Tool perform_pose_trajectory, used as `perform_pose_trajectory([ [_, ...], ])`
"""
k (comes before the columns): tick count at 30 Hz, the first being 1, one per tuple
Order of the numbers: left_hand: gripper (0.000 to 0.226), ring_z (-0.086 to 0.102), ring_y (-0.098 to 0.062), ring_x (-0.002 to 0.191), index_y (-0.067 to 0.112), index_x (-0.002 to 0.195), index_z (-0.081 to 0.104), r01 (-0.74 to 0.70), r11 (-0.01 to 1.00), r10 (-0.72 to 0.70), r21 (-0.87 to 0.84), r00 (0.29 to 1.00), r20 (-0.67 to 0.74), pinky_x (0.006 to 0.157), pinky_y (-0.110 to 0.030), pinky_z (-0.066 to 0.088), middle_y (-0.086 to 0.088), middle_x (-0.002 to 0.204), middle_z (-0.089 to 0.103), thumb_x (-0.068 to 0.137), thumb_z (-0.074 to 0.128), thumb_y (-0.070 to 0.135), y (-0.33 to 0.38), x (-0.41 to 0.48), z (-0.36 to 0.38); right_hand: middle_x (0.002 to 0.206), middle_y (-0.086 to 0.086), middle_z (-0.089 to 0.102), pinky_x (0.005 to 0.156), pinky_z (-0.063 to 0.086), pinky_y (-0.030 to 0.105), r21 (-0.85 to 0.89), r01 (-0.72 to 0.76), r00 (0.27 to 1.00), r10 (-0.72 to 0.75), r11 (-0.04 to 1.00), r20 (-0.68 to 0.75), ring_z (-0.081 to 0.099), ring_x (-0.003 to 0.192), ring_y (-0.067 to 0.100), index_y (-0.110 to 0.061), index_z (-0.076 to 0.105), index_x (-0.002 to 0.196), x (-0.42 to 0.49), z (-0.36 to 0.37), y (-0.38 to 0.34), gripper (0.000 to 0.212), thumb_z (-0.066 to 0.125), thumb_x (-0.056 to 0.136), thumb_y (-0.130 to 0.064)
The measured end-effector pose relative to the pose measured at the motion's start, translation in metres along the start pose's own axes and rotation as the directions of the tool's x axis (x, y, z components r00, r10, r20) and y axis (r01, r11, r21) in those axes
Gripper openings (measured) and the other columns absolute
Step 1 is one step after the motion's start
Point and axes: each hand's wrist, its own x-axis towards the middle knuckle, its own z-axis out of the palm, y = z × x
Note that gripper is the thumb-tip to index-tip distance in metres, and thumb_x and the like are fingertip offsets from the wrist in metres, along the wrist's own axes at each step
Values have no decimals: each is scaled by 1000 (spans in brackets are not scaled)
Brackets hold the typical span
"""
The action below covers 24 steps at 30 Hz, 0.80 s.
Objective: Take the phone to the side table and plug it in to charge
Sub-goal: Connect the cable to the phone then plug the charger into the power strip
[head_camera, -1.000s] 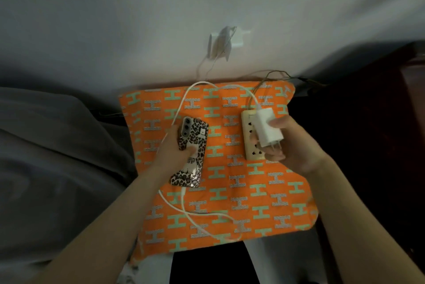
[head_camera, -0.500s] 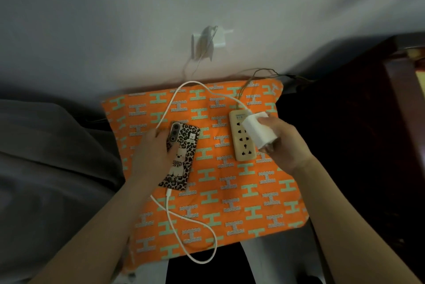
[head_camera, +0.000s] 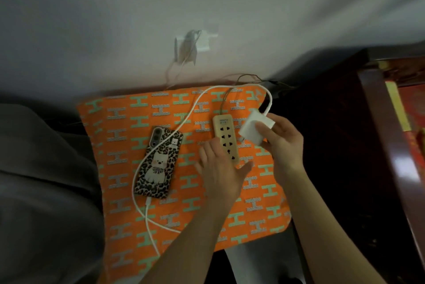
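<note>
Phone (head_camera: 158, 164) lies left of my flat, empty left hand (head_camera: 220, 168) steadying the power strip (head_camera: 226, 138); right fingers (head_camera: 264, 129) grip the charger (head_camera: 256, 128), seemingly aiming its prongs.

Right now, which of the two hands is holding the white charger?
The right hand holds the white charger above the power strip. The left hand lies open on the strip's near end.

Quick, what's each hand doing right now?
Left hand: open, resting on the power strip.
Right hand: closed, holding the white charger.
</note>
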Motion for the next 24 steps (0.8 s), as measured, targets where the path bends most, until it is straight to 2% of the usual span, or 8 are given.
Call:
perform_pose_trajectory([
  [3,86,47,-23,110,16,118,42,19,1000,-18,19,999,-49,84,-37,39,-2,116,51,53,71,64,-1,9,7,99,-1,67,63,60,28,-91,9,996,-16,996,-83,70,88,16,-26,58,94,7,0,6,30,78,73,-20],
  [5,78,49,-23,109,14,118,41,34,997,-36,-65,999,-31,84,-36,44,-3,116,50,58,76,50,-9,14,10,97,-5,62,62,61,32,-174,36,995,-52,984,-89,67,87,14,-31,52,95,8,3,10,36,75,71,-18],
  [7,72,51,-23,106,12,120,40,22,983,-22,-181,1000,0,82,-34,50,-4,116,49,64,77,40,-18,12,10,93,-11,61,60,61,29,-262,86,992,-106,961,-64,67,81,10,-40,50,98,5,11,12,41,73,72,-19],
  [9,68,52,-22,105,13,120,41,-8,965,14,-261,1000,22,82,-36,51,-3,117,48,66,77,34,-26,7,11,88,-9,63,61,61,32,-373,172,981,-193,912,-20,65,76,10,-45,53,95,0,20,17,36,70,74,-21],
  [13,62,51,-19,107,16,125,46,-34,942,48,-335,998,36,87,-39,50,0,119,46,70,73,30,-35,8,13,85,3,62,62,56,41,-487,285,942,-334,826,-16,60,74,17,-22,57,95,-3,33,22,23,70,76,-19],
  [18,61,51,-12,107,23,128,46,-54,915,75,-399,996,38,84,-30,49,7,120,47,73,70,32,-42,9,13,81,0,61,59,55,35,-549,319,923,-386,773,-7,61,73,18,-17,53,85,-3,39,19,24,74,73,-21],
  [20,61,51,-11,108,23,128,46,-51,914,77,-403,996,49,85,-29,49,7,121,47,73,71,29,-43,9,12,82,-1,61,59,56,36,-589,329,926,-375,738,46,60,74,17,-19,53,89,-1,41,14,27,74,73,-24],
  [24,62,50,-12,108,21,127,48,-45,922,74,-386,995,60,86,-30,49,5,120,48,70,74,25,-42,11,9,79,-3,56,59,58,36,-678,364,923,-347,639,168,60,70,17,-15,56,110,10,46,2,40,73,74,-21],
])
